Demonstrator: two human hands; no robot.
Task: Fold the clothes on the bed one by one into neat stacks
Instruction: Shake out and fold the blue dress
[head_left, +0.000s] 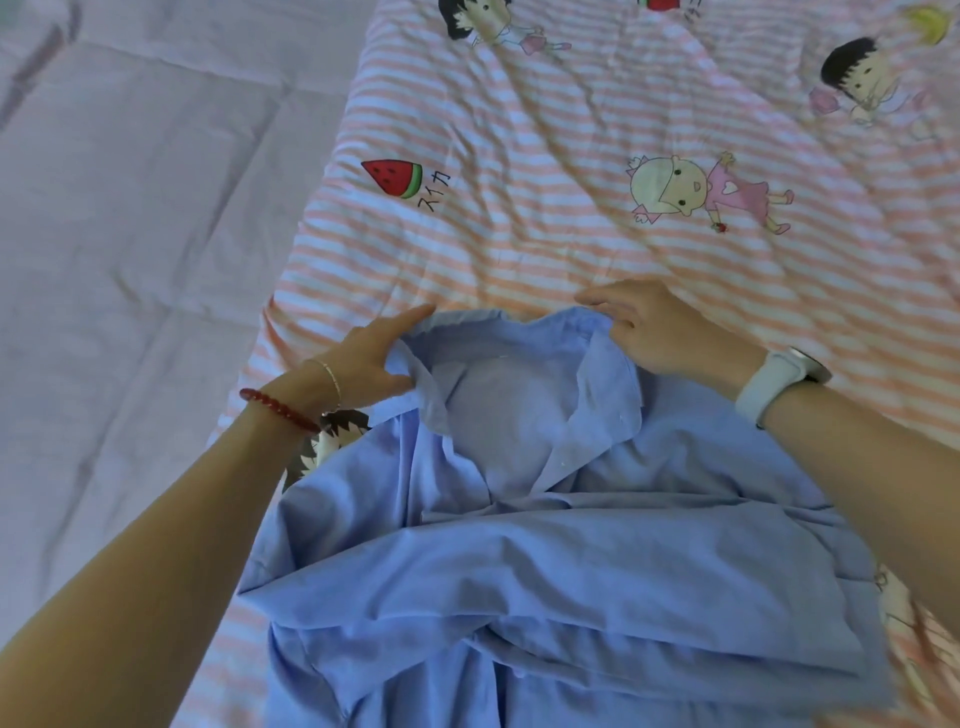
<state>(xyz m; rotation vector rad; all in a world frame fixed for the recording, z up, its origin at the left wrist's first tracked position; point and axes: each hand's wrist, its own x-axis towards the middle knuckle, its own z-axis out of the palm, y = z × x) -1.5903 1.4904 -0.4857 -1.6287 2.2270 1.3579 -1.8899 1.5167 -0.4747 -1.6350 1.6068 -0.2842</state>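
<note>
A light blue cotton button-up shirt lies spread on a bed, filling the near middle of the view, its collar at the far end and its rumpled body running toward the near edge. The shirt rests on a pink-and-white striped quilt printed with cartoon children and a red watermelon slice, which covers the right and far part of the bed. To the left of the quilt lies a pale lilac quilted sheet. Two bare arms reach in from the near corners. The left hand holds the left point of the collar, thumb curled over the fabric edge and index finger stretched out toward the far side; its grip is clenched on the collar cloth. That wrist wears a dark red beaded bracelet and a thin gold chain. The right hand sits on the right side of the collar, fingers bent down and pinching the fabric at the collar's far edge, so its grip is also grasping the collar. That wrist wears a white smartwatch band. The collar stands open between the two hands, showing the inner neckband. Folds and creases cross the shirt body, and one sleeve lies folded across the near part.
</note>
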